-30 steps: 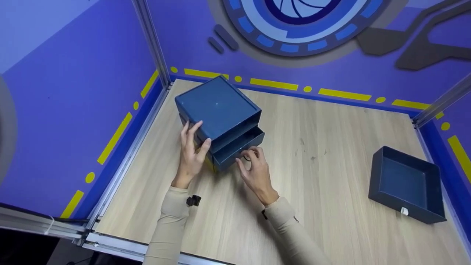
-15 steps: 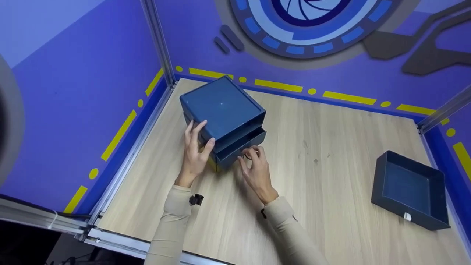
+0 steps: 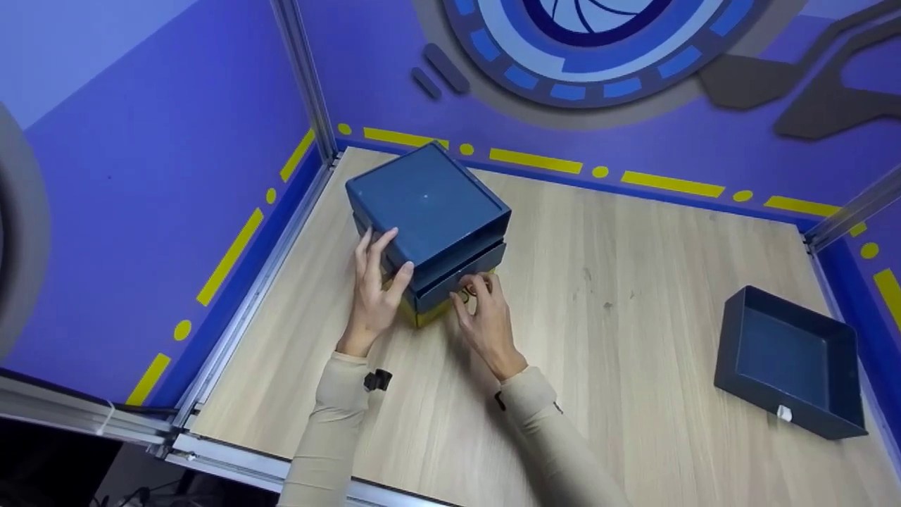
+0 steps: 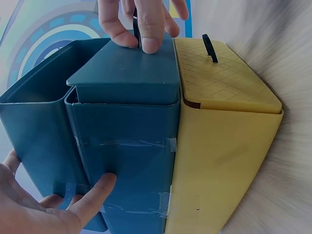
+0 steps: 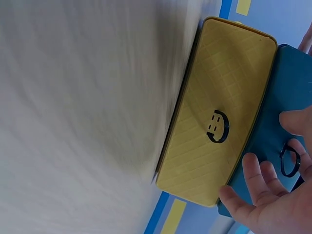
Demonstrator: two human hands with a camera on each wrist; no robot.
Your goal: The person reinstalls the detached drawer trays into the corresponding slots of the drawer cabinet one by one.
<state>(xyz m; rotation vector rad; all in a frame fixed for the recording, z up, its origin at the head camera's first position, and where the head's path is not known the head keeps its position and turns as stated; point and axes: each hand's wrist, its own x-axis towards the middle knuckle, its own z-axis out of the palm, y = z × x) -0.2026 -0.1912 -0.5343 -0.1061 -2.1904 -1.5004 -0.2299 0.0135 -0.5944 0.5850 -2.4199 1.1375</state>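
A stacked drawer cabinet stands on the table, blue above and yellow at the bottom. Its top slot has no drawer in it. The blue middle drawer protrudes only slightly. My left hand rests along the cabinet's left side, fingers extended on the wall and thumb at the top's front edge. With bent fingers, my right hand holds the black loop handle on the middle drawer's front. Just below is the yellow drawer, pushed in, with its own black loop.
A loose blue drawer with a small white tab on its front lies at the table's right. Purple panels stand around the wooden table. A metal rail runs along the near edge.
The middle drawer has slid inward, from well pulled out to nearly flush, with my right hand at its loop. My left hand stays on the cabinet. The head view has shifted slightly.
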